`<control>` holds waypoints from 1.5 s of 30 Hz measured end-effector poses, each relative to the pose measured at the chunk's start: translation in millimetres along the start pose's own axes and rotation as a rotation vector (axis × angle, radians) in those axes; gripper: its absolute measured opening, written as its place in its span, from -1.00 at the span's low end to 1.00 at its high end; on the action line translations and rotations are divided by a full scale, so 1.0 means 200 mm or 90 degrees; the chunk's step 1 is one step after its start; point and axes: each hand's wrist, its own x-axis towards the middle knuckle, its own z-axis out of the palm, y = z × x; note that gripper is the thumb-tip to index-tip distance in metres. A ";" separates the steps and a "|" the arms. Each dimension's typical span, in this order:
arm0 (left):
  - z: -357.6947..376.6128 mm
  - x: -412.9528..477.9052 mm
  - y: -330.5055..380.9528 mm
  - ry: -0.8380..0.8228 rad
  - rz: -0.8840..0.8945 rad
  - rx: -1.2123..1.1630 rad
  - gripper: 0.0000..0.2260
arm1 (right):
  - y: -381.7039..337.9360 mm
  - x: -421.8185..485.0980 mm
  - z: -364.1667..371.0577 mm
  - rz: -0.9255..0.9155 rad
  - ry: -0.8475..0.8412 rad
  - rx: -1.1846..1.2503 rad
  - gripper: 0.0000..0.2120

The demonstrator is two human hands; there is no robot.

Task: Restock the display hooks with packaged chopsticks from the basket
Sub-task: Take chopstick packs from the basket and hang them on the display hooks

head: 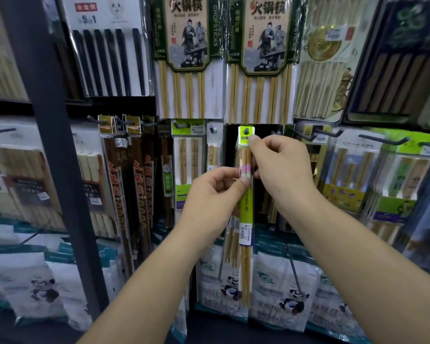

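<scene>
While held upright: chopstick pack (246, 212) at display

As it stands before the dark gap between hanging packs (189, 155), my right hand (281, 167) pinches its green header (245, 131); my left hand (214, 194) pinches its middle. Hook engagement: cannot tell.

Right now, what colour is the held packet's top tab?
Packet's top tab: bright green; head view.

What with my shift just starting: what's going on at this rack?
A person holds one narrow pack of chopsticks upright before the display rack. The right hand pinches its green header, the left hand pinches its middle. The header is at hook height; whether it is on a hook I cannot tell.
</scene>
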 end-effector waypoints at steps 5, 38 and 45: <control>-0.02 -0.01 -0.06 0.019 0.023 0.074 -0.93 | 0.05 -0.04 -0.02 -0.006 -0.005 -0.059 -0.62; 0.20 0.34 -0.23 0.056 -0.104 -0.006 -0.59 | 0.52 0.07 0.26 0.181 -0.177 0.320 -0.50; 0.21 0.25 -0.27 0.063 -0.096 0.026 -0.54 | 0.54 0.01 0.26 0.178 -0.176 0.298 -0.47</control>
